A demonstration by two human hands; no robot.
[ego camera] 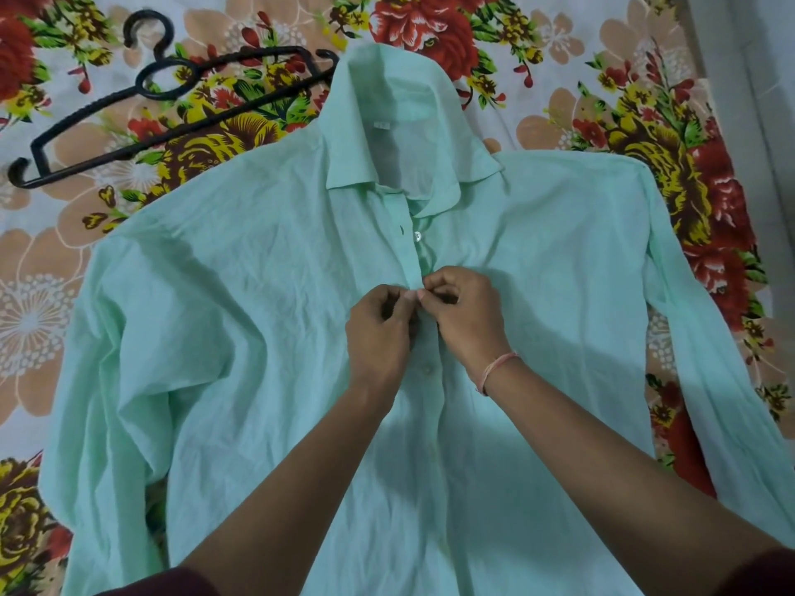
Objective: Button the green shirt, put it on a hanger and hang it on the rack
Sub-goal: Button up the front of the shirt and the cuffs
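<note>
The green shirt (pixel 258 337) lies flat, front up, on the floral bedsheet (pixel 645 101). My left hand (pixel 378 333) and right hand (pixel 464 316) both pinch its placket mid-chest — fingertips touching. The black hanger (pixel 142 105) lies beside its collar.

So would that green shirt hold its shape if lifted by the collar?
Probably not: the green shirt is thin, wrinkled cloth lying flat, so it would likely sag. Its top button is undone, so the front would probably gape.
</note>
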